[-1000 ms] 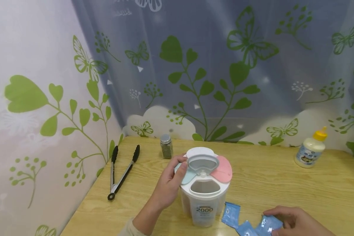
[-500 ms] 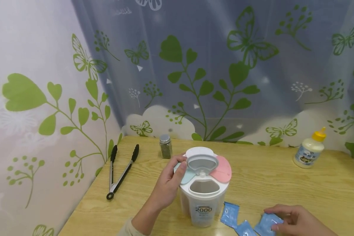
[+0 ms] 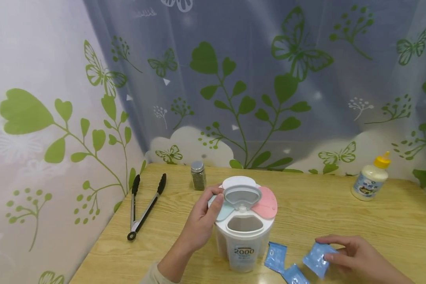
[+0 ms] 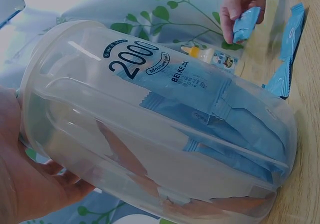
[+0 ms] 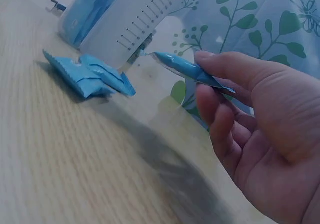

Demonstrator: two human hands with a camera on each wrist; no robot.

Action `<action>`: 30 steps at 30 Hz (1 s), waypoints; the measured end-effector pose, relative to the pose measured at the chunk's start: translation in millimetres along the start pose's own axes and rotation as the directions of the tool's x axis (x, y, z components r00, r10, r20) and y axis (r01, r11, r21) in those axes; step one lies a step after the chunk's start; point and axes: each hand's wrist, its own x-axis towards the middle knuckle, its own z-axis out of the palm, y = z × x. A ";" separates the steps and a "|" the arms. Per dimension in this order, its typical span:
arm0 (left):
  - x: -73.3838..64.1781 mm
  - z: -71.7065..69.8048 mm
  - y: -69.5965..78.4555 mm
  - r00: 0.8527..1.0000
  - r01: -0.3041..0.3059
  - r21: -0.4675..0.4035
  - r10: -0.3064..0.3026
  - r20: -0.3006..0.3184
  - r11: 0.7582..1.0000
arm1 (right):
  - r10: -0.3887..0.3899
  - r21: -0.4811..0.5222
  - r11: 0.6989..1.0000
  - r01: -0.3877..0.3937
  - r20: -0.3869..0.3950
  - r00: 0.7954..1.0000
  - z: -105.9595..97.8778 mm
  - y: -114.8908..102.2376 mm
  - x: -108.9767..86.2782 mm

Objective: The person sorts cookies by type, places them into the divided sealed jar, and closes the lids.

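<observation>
My left hand (image 3: 198,227) grips the left side of a clear storage container (image 3: 244,256), its thumb on the pale blue lid section (image 3: 225,211). The container's front flap (image 3: 242,197) is raised, baring the front opening. Several blue packets (image 4: 250,126) lie inside, seen through the wall in the left wrist view. Off the table to the right, my right hand (image 3: 358,256) pinches one small blue packet (image 5: 182,67) between thumb and fingers. Two more blue packets (image 3: 276,257) lie on the table between the container and that hand.
Black-tipped tongs (image 3: 142,217) lie spread at the left. Behind the container stands a small jar with a grey cap (image 3: 198,177). A yellow-capped bottle (image 3: 369,181) is at the back right. A printed curtain (image 3: 255,94) hangs along the table's back edge.
My right hand has lifted the blue packet up from the table beside the other packets. My left hand keeps its grip on the container.
</observation>
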 end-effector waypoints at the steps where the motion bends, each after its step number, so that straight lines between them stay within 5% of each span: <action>1: -0.1 0.1 -0.1 1.000 0.002 0.003 -0.002 -0.001 1.000 | -0.006 0.002 1.000 0.006 -0.005 1.000 0.4 -1.0 0.0; 8: 0.0 0.9 0.5 1.000 0.003 0.002 -0.003 -0.002 1.000 | 0.006 0.059 0.998 -0.004 -0.037 0.999 2.7 -12.1 -1.5; 17: -0.3 0.5 0.6 1.000 -0.018 -0.033 0.018 0.004 0.999 | -0.012 -0.077 0.997 -0.005 -0.209 0.978 17.6 -30.8 2.2; 30: 0.0 0.3 0.7 1.000 -0.015 -0.008 0.015 0.004 1.000 | -0.118 -0.087 0.991 0.102 -0.201 0.972 30.9 -70.2 9.7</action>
